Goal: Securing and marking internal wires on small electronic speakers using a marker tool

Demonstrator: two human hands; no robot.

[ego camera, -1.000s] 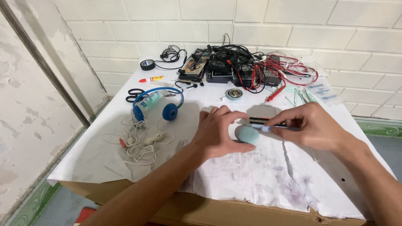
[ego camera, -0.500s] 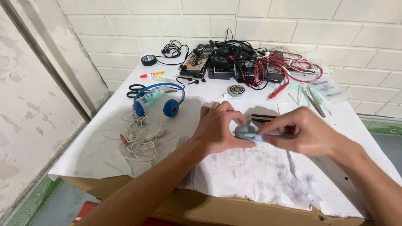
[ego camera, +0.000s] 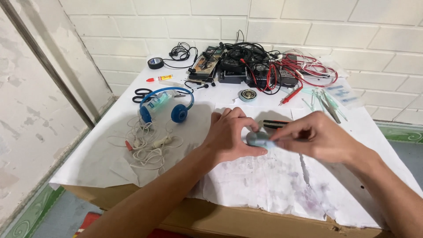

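Head view: left hand and right hand — fingers pinched on one small grey-blue object; blurred.

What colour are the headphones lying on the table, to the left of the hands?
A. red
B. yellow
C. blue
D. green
C: the blue plastic headphones with round ear pads lie on the white paper-covered table, left of the left hand, beside a tangle of white earphone cables.
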